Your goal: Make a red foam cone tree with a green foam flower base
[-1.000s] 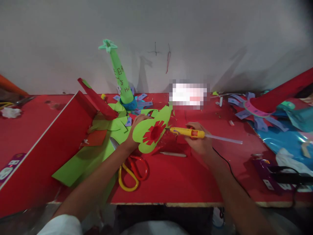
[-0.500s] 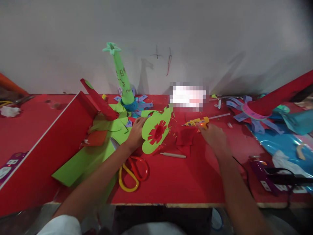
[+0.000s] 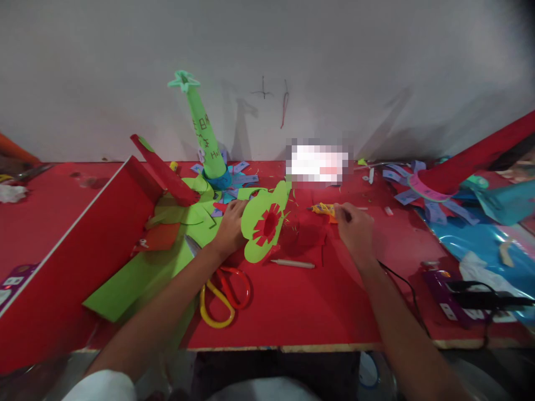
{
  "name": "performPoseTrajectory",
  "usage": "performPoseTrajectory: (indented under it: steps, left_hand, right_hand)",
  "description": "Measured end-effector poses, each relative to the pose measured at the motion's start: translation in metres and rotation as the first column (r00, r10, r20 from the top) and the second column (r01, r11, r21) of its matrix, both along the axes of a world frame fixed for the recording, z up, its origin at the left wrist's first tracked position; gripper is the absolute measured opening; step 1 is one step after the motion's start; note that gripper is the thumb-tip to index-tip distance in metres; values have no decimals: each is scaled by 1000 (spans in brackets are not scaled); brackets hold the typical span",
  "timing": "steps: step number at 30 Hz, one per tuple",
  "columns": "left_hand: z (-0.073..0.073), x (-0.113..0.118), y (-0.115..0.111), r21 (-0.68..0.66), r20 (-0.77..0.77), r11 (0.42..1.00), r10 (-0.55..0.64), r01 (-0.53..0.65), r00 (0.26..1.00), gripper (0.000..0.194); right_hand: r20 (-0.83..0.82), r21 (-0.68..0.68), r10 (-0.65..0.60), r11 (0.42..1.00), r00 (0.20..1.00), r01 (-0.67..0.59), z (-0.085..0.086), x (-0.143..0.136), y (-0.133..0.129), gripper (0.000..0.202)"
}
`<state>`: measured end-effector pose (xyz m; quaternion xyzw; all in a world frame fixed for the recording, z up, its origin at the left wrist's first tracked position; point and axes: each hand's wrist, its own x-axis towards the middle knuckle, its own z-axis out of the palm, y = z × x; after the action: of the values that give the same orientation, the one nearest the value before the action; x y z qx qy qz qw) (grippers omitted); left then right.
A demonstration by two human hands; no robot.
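My left hand [image 3: 229, 227] is closed on a green flower-shaped paper piece [image 3: 256, 214], tilted up beside it, with a fringed red centre [image 3: 267, 224]. My right hand [image 3: 355, 231] is wrapped round a yellow glue gun [image 3: 324, 209], whose nozzle points left toward the flower without touching it. Below the flower lies a pale pen-like stick [image 3: 292, 264]. Scissors [image 3: 225, 295] with red and yellow handles rest under my left forearm, their blades partly showing. Red paper scraps lie between my hands.
A green paper cone [image 3: 204, 131] stands behind my left hand. A red box [image 3: 79, 262] and green sheet [image 3: 125, 284] are at left. At right are a red cone [image 3: 480, 153], blue sheet [image 3: 472, 239], purple box [image 3: 447, 295] and black cable [image 3: 412, 287].
My right hand has shifted slightly left and now covers more of the glue gun's body. The whole view has drifted a little left. My left hand still holds the green flower.
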<state>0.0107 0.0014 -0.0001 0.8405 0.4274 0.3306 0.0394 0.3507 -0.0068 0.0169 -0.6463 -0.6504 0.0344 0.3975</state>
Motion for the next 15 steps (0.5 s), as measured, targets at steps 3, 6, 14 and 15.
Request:
performPoseTrajectory:
  steps: [3, 6, 14, 15]
  left_hand:
    - [6, 3, 2, 77, -148, 997, 13, -2, 989, 43]
    - [9, 5, 3, 82, -213, 995, 75, -59, 974, 57]
    - [15, 3, -3, 4, -149, 998, 62, -62, 987, 53]
    - [14, 3, -4, -11, -106, 999, 49, -50, 993, 51]
  right_hand:
    - [-45, -6, 42, 999, 998, -42, -10, -10, 2, 53]
    - [-118, -3, 174, 985, 978, -175, -18, -19, 3, 44]
    - [-580, -18, 369, 886, 727, -464, -27, -37, 2, 20]
    - [-643, -30, 366, 866, 673, -500, -26, -40, 1, 23]
